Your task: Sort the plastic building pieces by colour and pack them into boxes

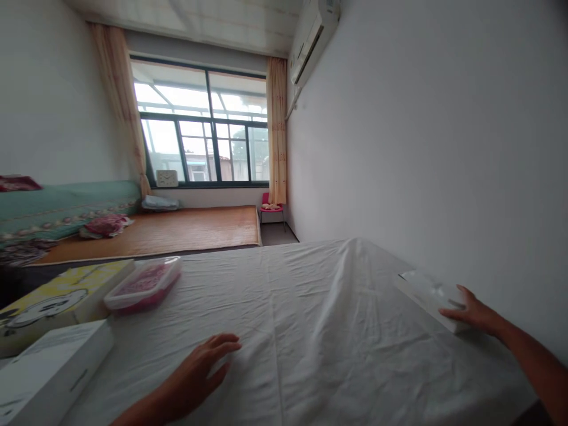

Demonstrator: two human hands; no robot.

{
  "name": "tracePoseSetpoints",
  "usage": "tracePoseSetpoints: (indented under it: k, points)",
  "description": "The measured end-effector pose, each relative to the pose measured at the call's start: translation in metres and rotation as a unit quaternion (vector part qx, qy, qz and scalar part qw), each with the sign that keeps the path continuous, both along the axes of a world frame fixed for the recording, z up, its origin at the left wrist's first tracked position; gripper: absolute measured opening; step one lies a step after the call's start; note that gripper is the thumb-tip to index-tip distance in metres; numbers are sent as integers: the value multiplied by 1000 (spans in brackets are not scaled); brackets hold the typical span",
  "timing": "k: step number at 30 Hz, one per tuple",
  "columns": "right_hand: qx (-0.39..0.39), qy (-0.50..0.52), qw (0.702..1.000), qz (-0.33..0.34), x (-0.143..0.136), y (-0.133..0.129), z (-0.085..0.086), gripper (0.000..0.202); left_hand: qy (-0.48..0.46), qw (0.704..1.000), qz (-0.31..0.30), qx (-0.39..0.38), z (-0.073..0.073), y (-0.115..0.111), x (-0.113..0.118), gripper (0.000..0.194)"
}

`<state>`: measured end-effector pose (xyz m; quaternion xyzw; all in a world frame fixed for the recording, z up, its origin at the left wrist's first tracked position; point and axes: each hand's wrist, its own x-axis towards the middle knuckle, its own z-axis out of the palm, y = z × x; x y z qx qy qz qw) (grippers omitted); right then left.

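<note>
My left hand (202, 365) is over the white cloth (306, 355), thumb and fingers apart, holding nothing. At the far right, beside the wall, my right hand (475, 310) grips the near end of a small white box (428, 296). The thumb lies on the side facing me, while the other fingers reach over the top and are partly hidden. A clear, shiny patch shows on top of the box; I cannot make out what it is.
On the left stand a larger white box (53, 373), a yellow box with a cartoon print (57, 296) and a lidded plastic container (144, 285) with pink contents. Beyond the cloth is a bed with a brown mat (199, 228). The wall (426, 148) borders the right side.
</note>
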<state>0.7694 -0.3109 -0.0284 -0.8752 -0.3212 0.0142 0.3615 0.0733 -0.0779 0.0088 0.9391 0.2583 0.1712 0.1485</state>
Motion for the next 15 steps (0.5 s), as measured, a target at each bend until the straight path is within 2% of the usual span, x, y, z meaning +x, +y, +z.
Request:
tracePoseSetpoints:
  k: [3, 5, 7, 11, 13, 15]
  points:
    - [15, 9, 999, 34, -37, 44, 5, 118, 3, 1000, 10, -6, 0, -4, -11, 37]
    - [22, 19, 995, 100, -93, 90, 17, 114, 14, 1000, 16, -6, -1, -5, -17, 39]
    - [24, 24, 983, 181, -174, 142, 33, 109, 19, 999, 33, 0, -4, -5, -22, 40]
    - [45, 34, 915, 400, -372, 231, 60, 101, 20, 999, 37, 19, -12, -5, -29, 35]
    - [36, 32, 883, 467, -461, 262, 68, 100, 3, 999, 35, 34, -16, -7, -31, 34]
    - [7, 35, 868, 495, -531, 285, 72, 99, -10, 999, 27, 40, -19, -9, -34, 33]
